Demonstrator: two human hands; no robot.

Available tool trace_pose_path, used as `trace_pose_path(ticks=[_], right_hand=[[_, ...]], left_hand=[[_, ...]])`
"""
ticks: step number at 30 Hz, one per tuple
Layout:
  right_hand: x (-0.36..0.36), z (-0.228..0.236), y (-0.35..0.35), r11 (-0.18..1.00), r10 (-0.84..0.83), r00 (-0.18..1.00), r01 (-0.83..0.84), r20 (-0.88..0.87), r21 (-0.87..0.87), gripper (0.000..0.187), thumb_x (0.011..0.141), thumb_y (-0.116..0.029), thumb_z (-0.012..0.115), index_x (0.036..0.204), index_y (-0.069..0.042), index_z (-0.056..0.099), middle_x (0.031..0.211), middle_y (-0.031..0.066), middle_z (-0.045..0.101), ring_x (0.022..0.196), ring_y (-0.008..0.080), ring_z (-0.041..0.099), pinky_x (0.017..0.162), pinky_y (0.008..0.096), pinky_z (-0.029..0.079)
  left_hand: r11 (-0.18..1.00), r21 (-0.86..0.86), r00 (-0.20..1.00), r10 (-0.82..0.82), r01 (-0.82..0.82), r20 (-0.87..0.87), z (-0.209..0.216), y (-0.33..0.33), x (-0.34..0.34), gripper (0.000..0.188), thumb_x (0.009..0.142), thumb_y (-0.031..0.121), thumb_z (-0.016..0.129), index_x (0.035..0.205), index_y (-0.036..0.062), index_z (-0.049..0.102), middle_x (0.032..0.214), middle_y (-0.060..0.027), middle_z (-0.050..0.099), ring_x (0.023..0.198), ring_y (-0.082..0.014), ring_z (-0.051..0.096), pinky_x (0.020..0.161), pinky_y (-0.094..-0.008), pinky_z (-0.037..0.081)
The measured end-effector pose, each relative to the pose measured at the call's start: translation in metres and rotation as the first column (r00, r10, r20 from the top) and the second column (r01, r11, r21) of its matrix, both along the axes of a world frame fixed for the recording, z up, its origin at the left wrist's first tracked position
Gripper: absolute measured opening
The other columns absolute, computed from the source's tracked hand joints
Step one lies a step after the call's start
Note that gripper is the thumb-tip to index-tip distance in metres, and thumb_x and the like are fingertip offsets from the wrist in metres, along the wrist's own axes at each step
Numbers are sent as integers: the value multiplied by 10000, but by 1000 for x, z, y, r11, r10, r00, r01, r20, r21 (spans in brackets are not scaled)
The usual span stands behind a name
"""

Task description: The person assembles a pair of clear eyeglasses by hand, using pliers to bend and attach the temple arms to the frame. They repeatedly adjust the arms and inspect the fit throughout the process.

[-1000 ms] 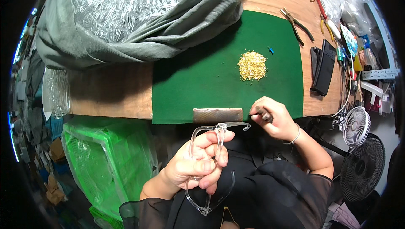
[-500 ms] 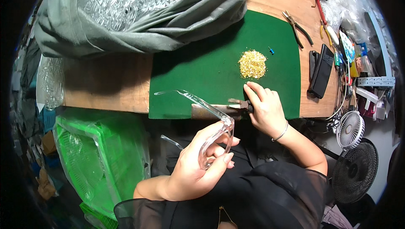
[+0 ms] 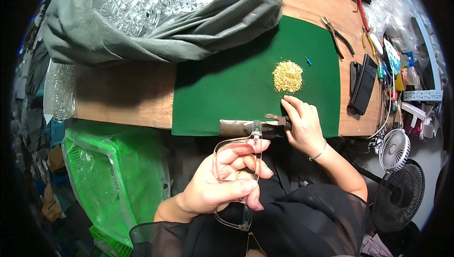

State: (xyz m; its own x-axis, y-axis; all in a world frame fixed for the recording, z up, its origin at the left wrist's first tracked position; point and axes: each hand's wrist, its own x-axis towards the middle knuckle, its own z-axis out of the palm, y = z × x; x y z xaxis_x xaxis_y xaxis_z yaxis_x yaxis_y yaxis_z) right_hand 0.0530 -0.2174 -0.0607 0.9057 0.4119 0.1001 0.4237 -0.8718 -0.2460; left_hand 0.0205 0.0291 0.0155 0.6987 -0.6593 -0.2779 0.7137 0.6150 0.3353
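Left hand (image 3: 217,181): clamped on eyeglass frame (image 3: 256,133), seemingly steadying it
Right hand (image 3: 305,127): closed, probably on pliers (image 3: 282,120)
Gold bits (image 3: 288,76): toward right edge of mat (image 3: 208,98), seemingly for reach

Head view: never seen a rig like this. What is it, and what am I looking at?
There's no robot here: just a person working with bare hands. A wide fisheye camera on their head looks down, so straight edges bend near the rim; picture left is the person's left.

The left hand holds a clear plastic eyeglass frame. The right hand holds a plier-like tool with metal tips, mostly hidden by the fingers.

On the wooden table lie a green rectangular mat bearing a pile of tiny gold-coloured pieces, a large grey cloth wrap full of clear plastic pieces, and a black rectangular phone-like object.
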Motion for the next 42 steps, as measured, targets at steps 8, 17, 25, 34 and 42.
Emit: trace_pose_path(ticks=[8, 17, 25, 34, 42], right_hand=[[-6, -16, -1, 999, -19, 989, 13, 144, 41, 539, 542, -16, 612, 1077, -15, 547, 1128, 83, 536, 868, 254, 510, 781, 381, 381], [-7, -17, 0, 996, -32, 986, 18, 164, 84, 505, 547, -9, 601, 1050, -28, 554, 1096, 82, 546, 879, 259, 519, 812, 392, 382], [-8, -19, 0, 996, -31, 982, 15, 187, 89, 470, 573, -17, 616, 1039, -35, 555, 1079, 81, 553, 872, 257, 525, 809, 398, 385], [-7, -18, 0, 995, -37, 983, 18, 181, 103, 481, 559, -5, 614, 1035, -32, 554, 1087, 80, 549, 870, 257, 527, 807, 396, 386], [-1, 3, -11, 992, -17, 1000, 17, 2, 128, 537, 625, 3, 612, 1156, -6, 528, 1181, 144, 527, 1028, 320, 526, 860, 388, 411]], left_hand=[[985, -173, 1000, 11, -12, -3, -7, 1, -2, 580, 834, -33, 552, 1355, -10, 297, 1080, -170, 546, 750, -218, 630, 737, -338, 542], [768, 475, 784, 57, -430, 618, 1, -2, -10, 317, 782, -84, 636, 1075, -46, 520, 1063, -133, 612, 1001, -174, 607, 869, -278, 485], [552, 514, 626, 18, -656, 780, -10, -11, -10, 212, 772, -81, 651, 939, -29, 531, 916, -132, 627, 846, -196, 651, 772, -308, 539], [366, 504, 505, -102, -782, 857, -13, -16, -6, 277, 695, -47, 737, 935, -57, 600, 867, -150, 675, 741, -186, 681, 658, -244, 538], [290, 463, 427, -182, -837, 886, -18, -16, 1, 286, 667, -52, 746, 916, -30, 609, 831, -127, 679, 708, -198, 681, 624, -246, 533]])
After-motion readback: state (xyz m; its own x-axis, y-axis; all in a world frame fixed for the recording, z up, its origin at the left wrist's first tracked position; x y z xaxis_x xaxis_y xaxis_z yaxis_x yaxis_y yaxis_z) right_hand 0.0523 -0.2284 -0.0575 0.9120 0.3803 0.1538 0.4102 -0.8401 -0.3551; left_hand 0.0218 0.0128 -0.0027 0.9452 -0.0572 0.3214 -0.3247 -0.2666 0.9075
